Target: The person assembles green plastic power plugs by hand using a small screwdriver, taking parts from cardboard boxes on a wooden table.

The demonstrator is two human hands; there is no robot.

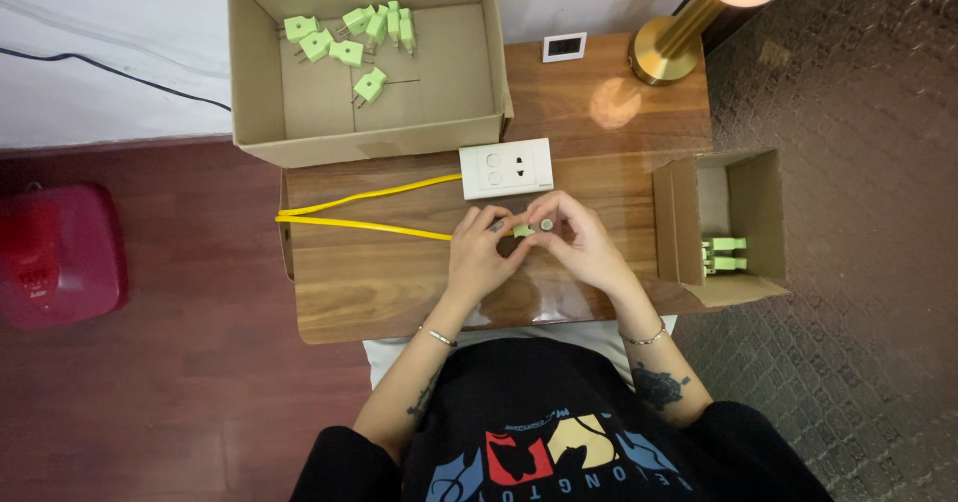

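Note:
My left hand and my right hand meet over the middle of the wooden table. Between their fingertips they pinch a small green plug adapter with a round grey end. A yellow cable runs from the table's left edge to my left hand's fingers. Just beyond the hands lies a white socket block, and the cable's other run leads to it.
A large open cardboard box at the back left holds several green plug adapters. A smaller open box at the right holds two more green plug adapters. A brass lamp base and a small white frame stand at the back.

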